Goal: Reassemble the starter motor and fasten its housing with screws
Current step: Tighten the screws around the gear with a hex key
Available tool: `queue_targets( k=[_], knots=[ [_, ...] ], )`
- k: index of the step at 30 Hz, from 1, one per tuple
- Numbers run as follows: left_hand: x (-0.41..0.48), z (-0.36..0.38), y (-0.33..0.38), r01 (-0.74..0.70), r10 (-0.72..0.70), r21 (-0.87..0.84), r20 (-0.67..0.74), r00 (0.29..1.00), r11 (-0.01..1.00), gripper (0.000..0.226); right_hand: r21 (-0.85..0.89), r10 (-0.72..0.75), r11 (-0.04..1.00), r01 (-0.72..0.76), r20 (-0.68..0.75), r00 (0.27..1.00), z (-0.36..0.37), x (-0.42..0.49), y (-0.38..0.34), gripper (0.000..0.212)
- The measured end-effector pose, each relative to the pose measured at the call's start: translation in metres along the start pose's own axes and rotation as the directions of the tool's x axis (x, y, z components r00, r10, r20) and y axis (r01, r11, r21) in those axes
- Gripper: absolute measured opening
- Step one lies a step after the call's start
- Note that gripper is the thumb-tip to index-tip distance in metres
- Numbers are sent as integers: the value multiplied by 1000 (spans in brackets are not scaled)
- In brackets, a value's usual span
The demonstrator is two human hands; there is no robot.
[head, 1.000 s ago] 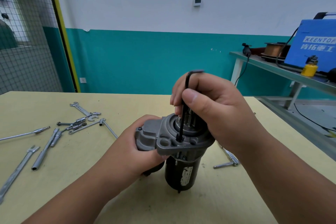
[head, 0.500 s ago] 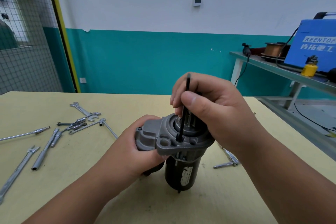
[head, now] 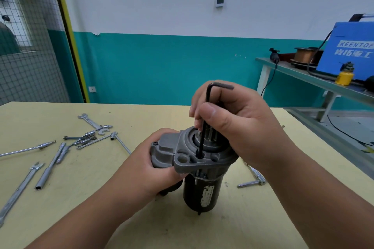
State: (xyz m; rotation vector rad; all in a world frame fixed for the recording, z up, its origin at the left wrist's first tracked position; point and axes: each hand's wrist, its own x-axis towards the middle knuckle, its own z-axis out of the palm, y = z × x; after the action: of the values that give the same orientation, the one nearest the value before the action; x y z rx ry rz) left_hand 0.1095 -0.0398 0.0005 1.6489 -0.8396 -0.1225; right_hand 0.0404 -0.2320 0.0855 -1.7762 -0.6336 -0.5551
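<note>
Starter motor (head: 202, 194) stands upright on the yellow table (head: 81, 218), w/ grey housing (head: 168, 153) on top. Your L hand (head: 149, 168) grips the housing's left side. Your R hand (head: 238, 127), just above the motor, pinches a black hex key (head: 201, 141). Its long leg sits in a housing hole, short arm pointing right. Wrenches (head: 49, 168) lie well left of the motor; another tool (head: 251, 183) lies just right of it.

White lettering on the blue machine (head: 351, 46) reads "KEENTOP", its last letter clipped, with "肯拓重工" beneath; the starter motor (head: 192, 192) label (head: 206, 196) is too small to read.
</note>
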Motion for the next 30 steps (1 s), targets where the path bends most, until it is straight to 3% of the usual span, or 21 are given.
queue_targets(
  k=[4,10,13,16,20,24,30],
  knots=[
    [0,0,1,-1,1,6,-11,1000,1000,45,-16,5,1000,-5,19,1000,0,0,0,13],
    [0,1,1,-5,5,3,-19,1000,1000,45,0,52,999,-52,27,998,-2,-2,-1,30],
    [0,1,2,-8,8,-6,-13,1000,1000,44,-11,29,1000,-28,11,1000,-2,-1,-1,16],
    [0,1,2,1,-1,8,-17,1000,1000,46,-26,3,1000,-3,9,1000,-1,0,1,24],
    [0,0,2,3,-3,-8,-11,1000,1000,57,-30,28,999,-27,28,999,-1,-1,0,12],
    [0,0,1,11,-11,-18,-3,1000,1000,64,6,51,999,-51,18,999,-1,-2,-2,22],
    [-1,0,2,24,-23,-26,16,1000,999,57,-35,13,999,-13,-2,1000,-1,-1,1,14]
  ],
)
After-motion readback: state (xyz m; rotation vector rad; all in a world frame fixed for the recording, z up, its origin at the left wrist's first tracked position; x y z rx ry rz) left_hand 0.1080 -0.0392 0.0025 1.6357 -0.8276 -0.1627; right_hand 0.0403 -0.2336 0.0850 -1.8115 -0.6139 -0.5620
